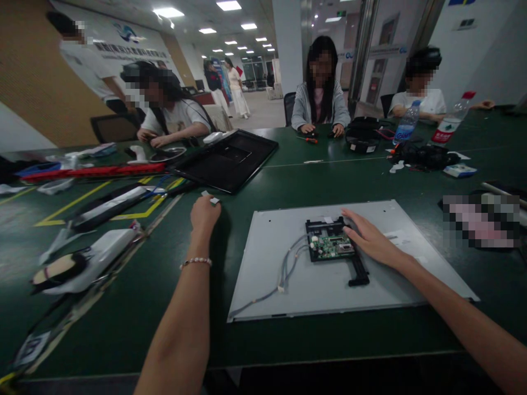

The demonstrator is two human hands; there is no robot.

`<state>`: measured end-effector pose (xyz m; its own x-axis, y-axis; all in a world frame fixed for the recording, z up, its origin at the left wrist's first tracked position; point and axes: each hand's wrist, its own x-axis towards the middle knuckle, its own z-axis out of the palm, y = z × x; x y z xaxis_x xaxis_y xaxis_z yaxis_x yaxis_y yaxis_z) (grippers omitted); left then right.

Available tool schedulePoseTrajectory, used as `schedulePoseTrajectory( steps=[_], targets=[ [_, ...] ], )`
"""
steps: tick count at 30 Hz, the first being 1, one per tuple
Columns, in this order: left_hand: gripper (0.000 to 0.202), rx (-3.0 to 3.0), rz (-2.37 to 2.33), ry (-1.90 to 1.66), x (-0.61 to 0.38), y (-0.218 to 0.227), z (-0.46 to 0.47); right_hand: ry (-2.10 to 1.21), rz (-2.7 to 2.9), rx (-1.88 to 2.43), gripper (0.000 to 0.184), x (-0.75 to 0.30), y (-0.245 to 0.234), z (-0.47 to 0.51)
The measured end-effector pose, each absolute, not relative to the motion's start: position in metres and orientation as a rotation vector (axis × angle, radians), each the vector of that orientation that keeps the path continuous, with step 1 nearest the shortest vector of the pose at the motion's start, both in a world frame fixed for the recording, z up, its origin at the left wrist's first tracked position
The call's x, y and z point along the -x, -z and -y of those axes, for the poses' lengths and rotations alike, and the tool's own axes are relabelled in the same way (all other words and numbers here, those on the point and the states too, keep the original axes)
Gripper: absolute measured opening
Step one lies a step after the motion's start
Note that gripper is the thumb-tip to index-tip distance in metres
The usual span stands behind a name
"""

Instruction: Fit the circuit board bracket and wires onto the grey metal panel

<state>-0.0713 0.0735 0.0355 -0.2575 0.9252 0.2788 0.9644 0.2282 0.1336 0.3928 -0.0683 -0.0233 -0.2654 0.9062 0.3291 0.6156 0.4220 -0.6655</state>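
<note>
A flat pale-grey display panel (263, 263) lies on the green table in front of me. On it rests a black bracket (359, 272) carrying a green circuit board (329, 247), with grey cables (284, 269) running from its left side to the panel's near-left corner. My right hand (368, 238) lies over the panel, fingers stretched and apart, fingertips touching the bracket's right side. Left of the panel, my left hand (205, 216) is closed on a small whitish strip (213, 200), whose kind is unclear. Its underside and most fingers are hidden.
A black monitor housing (230, 159) lies beyond my left hand. White and black devices (102, 249) sit at left. Far right are two bottles (450, 123), black cables (428, 156) and a small box (460, 171). Several people sit around the table; a screwdriver (308, 140) lies near one person.
</note>
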Motion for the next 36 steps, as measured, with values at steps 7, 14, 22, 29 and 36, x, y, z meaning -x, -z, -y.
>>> schedulePoseTrajectory(
  steps=[7,14,22,29,36],
  targets=[
    [0.045,1.814,2.41,0.423,0.079,-0.018,-0.083,-0.549,2.009,1.31,0.056,-0.392,0.021,0.071],
    [0.04,1.767,2.35,0.337,0.075,-0.022,-0.082,-0.538,2.014,1.324,0.056,-0.391,0.021,0.072],
    [0.041,1.781,2.297,0.307,0.047,-0.053,-0.073,-0.519,2.024,1.314,0.058,-0.393,0.024,0.069],
    [0.039,1.936,2.102,0.539,-0.012,-0.108,-0.049,-0.476,2.015,1.276,0.056,-0.395,0.023,0.069],
    [0.029,2.416,1.847,0.354,-0.089,-0.091,0.027,-0.399,2.014,1.268,0.054,-0.395,0.016,0.074]
  ],
)
